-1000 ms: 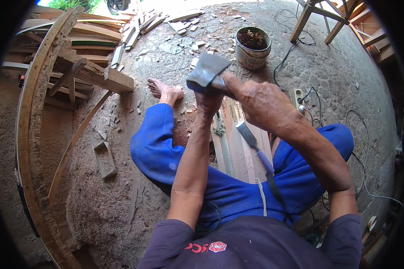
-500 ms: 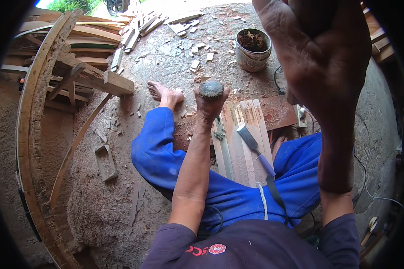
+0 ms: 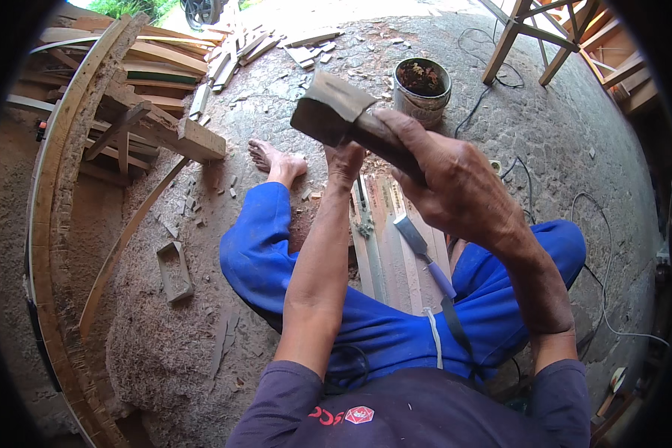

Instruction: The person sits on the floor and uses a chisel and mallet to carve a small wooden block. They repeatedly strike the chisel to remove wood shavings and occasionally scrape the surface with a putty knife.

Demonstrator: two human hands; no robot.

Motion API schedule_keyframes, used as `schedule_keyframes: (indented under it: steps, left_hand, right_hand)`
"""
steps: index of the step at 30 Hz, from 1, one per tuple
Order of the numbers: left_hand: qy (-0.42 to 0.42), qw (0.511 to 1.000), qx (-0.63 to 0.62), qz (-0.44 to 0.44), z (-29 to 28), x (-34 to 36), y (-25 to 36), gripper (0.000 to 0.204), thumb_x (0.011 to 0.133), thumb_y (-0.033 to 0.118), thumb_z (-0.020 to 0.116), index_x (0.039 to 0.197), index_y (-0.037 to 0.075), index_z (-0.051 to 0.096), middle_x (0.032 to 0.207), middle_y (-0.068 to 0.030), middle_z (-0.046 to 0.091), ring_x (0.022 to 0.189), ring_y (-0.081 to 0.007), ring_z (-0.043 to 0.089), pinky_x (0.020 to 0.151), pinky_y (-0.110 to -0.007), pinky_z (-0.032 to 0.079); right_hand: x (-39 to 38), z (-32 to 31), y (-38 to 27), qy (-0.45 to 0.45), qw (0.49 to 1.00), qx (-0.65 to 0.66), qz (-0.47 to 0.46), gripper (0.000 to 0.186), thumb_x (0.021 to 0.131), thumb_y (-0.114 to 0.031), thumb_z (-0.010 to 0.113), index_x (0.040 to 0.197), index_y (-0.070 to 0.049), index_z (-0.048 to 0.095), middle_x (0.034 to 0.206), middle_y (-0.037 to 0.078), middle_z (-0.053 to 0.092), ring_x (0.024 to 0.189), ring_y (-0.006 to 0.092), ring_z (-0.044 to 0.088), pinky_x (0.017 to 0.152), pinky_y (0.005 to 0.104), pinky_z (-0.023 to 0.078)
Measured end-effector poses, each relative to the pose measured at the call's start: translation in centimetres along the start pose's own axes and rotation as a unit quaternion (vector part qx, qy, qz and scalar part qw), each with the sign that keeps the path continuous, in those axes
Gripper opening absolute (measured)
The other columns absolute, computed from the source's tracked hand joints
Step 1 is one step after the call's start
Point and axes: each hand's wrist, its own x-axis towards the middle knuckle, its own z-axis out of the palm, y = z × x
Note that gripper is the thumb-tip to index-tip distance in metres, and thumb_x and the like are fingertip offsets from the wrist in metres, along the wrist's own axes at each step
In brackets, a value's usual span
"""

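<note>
In my right hand [image 3: 455, 179] is the handle of a wooden mallet [image 3: 337, 107], fingers wrapped round it. The mallet's blocky head is raised over my left hand [image 3: 345, 163] and covers part of it. My left hand is closed round an upright tool handle whose round, battered top showed earlier; now the mallet hides it, and its lower end is out of sight. Beneath the hands, between my legs, several wooden strips [image 3: 384, 254] lie side by side. A wide-bladed chisel [image 3: 425, 257] with a purple handle rests on them.
A dirty bucket [image 3: 422, 97] stands ahead, with offcuts [image 3: 239, 56] strewn to its left. A curved timber frame [image 3: 48, 194] rises at the far left, near a small box frame [image 3: 174, 270]. Cables [image 3: 611, 299] and wooden trestle legs [image 3: 500, 52] are on the right.
My right hand has swung down and to the left from close to the camera, bringing the mallet into view above my left hand. My left hand has stayed nearly still.
</note>
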Motion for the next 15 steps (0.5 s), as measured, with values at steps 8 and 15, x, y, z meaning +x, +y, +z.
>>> schedule_keyframes:
  steps: [8, 15]
  left_hand:
    - [0.06, 0.842, -0.455, -0.282, -1.1, -1.8, 4.1, 0.021, 0.083, 0.021, 0.082, 0.085, 0.004, 0.07, 0.076, -0.0043, 0.071, 0.065, -0.0189, 0.067, 0.068, -0.037, 0.052]
    - [0.109, 0.892, -0.34, -0.277, -6.4, -6.3, 11.4, 0.035, 0.083, 0.019, 0.079, 0.112, 0.004, 0.066, 0.103, -0.0115, 0.072, 0.099, -0.0265, 0.072, 0.085, -0.037, 0.055]
  right_hand:
    - [5.8, -2.3, 0.1, 0.362, 0.919, -0.037, -0.154, 0.034, 0.082, -0.007, 0.074, 0.108, -0.007, 0.052, 0.068, 0.013, 0.064, 0.057, 0.0309, 0.068, 0.053, 0.0446, 0.054]
    - [-5.6, 4.3, 3.4, -0.178, 0.976, -0.035, 0.117, 0.059, 0.086, -0.005, 0.061, 0.141, -0.007, 0.04, 0.095, 0.026, 0.07, 0.088, 0.0443, 0.07, 0.075, 0.0551, 0.056]
